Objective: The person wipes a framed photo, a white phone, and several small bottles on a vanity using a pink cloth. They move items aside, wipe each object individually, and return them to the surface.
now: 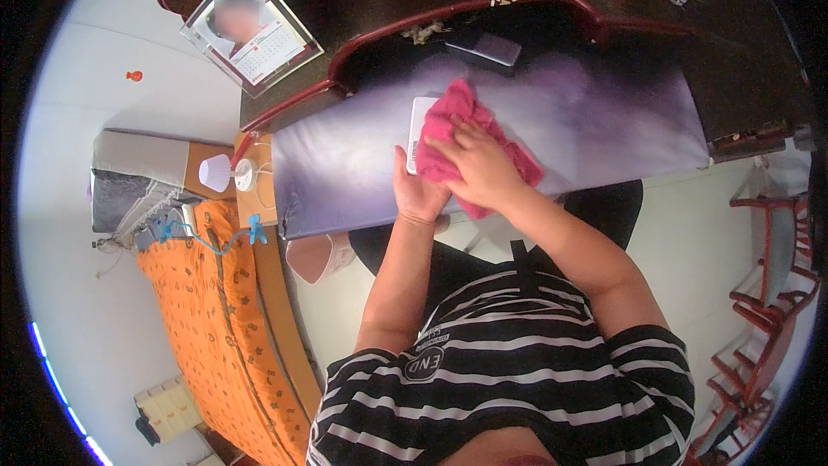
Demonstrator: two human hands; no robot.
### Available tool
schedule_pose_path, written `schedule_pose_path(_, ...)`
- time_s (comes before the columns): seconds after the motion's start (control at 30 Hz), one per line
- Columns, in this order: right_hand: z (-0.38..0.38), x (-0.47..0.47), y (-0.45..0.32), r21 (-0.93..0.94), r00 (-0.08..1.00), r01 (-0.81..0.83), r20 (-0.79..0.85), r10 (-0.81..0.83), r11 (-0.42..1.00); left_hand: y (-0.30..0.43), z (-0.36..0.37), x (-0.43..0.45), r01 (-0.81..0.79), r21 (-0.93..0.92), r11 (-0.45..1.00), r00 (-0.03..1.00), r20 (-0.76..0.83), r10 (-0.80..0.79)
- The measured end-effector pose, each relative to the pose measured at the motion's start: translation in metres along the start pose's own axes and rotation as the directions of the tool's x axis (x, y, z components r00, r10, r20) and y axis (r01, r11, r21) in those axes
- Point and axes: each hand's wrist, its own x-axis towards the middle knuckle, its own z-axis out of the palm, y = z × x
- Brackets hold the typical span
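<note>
A flat white rectangular object point(420, 118), bearing small print at its edge, lies mostly covered by a crumpled pink cloth point(442, 123) over the purple-grey table cover. My left hand point(419, 193) supports the near end of the white object, thumb at its left edge, its other fingers partly hidden underneath. Pressed on the cloth from above is my right hand point(477, 162), fingers spread a little. What the white object is cannot be told. Farther back on the table lies a grey flat device point(495, 50), touched by neither hand.
Behind the purple-grey cover point(336, 168) rises a dark shelf with a red curved edge point(388, 24). A framed calendar point(265, 52) stands back left. At left are a small lamp point(215, 173), a socket unit point(245, 175) and an orange-covered bed point(194, 291); a pink bin point(318, 257) stands below.
</note>
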Motion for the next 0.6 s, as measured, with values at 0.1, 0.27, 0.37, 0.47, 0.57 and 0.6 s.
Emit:
schedule_pose_path(0.1,-0.003,-0.010,-0.006,0.115,0.990,0.112,0.069,-0.120,0.987,0.006,-0.007,-0.005,0.053,0.014,0.999,0.998,0.043,-0.053)
schedule_pose_path(0.27,-0.041,-0.017,-0.005,0.076,0.981,-0.001,0.192,-0.014,0.997,0.003,-0.011,0.002,-0.059,0.116,0.991,0.998,-0.002,0.059)
schedule_pose_path(0.37,-0.068,-0.024,0.007,-0.181,0.984,-0.170,-0.082,0.157,0.969,0.000,0.007,-0.003,-0.046,-0.058,0.997,0.994,0.096,0.052)
schedule_pose_path(0.47,-0.080,-0.027,0.046,-0.338,0.912,-0.400,-0.240,0.333,0.852,0.002,0.010,0.000,-0.031,-0.193,0.981,0.999,0.037,0.039)
schedule_pose_path(0.57,-0.062,-0.018,0.106,-0.270,0.839,-0.507,-0.374,0.396,0.819,0.005,0.014,0.003,0.067,-0.190,0.979,0.996,0.073,-0.054)
schedule_pose_path(0.6,-0.055,-0.010,0.121,-0.166,0.807,-0.537,-0.387,0.447,0.827,0.007,0.014,0.003,0.088,-0.186,0.979,0.995,0.067,-0.077)
